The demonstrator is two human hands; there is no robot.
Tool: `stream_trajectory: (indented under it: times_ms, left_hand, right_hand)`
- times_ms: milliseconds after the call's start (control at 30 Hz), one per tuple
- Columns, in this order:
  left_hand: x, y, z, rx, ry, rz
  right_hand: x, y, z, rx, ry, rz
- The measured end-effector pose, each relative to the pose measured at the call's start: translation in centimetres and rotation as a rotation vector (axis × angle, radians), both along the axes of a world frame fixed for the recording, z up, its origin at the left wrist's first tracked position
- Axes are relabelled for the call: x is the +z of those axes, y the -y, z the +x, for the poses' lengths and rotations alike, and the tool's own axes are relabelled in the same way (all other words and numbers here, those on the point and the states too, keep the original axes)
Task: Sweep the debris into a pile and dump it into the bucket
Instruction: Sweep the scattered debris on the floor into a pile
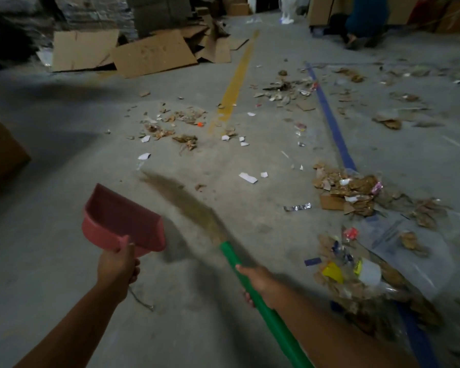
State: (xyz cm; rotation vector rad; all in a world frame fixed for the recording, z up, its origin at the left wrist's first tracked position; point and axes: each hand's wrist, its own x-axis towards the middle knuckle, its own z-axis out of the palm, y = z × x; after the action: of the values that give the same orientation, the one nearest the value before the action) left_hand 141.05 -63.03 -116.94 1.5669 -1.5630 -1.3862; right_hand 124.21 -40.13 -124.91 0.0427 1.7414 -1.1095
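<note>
My left hand (pixel 117 269) grips the handle of a pink dustpan (pixel 122 221), held above the concrete floor at lower left. My right hand (pixel 258 284) grips the green handle of a broom (pixel 234 257); its brown bristles (pixel 181 200) are blurred and point up-left over the floor. Debris lies scattered: a cardboard and wrapper pile (pixel 348 192) at right, a larger pile with clear plastic and a yellow scrap (pixel 364 272) at lower right, and smaller scraps (pixel 170 126) in the middle. No bucket is in view.
Flattened cardboard sheets (pixel 152 53) lie at the back left. A yellow line (pixel 234 83) and a blue line (pixel 329 115) run across the floor. A brown box (pixel 0 152) stands at the left edge. A crouching person (pixel 364 19) is far back right.
</note>
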Motion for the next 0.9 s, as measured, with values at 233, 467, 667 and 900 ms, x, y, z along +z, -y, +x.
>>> stream_trajectory:
  times_ms: [233, 467, 667, 900]
  left_hand:
    - [0.7, -0.7, -1.6, -0.060, -0.014, -0.020]
    - [3.0, -0.6, -3.2, -0.110, -0.064, 0.019]
    - [3.8, -0.8, -2.2, -0.115, -0.124, 0.097]
    - [2.1, -2.2, -0.6, -0.097, -0.145, 0.160]
  right_hand:
    - [1.3, -4.0, -6.0, -0.705, 0.035, -0.094]
    - [6.9, -4.8, -4.8, -0.531, -0.244, -0.120]
    - [7.0, -4.4, -0.5, -0.052, -0.230, 0.029]
    - [2.1, -9.3, 2.6, -0.122, -0.014, 0.140]
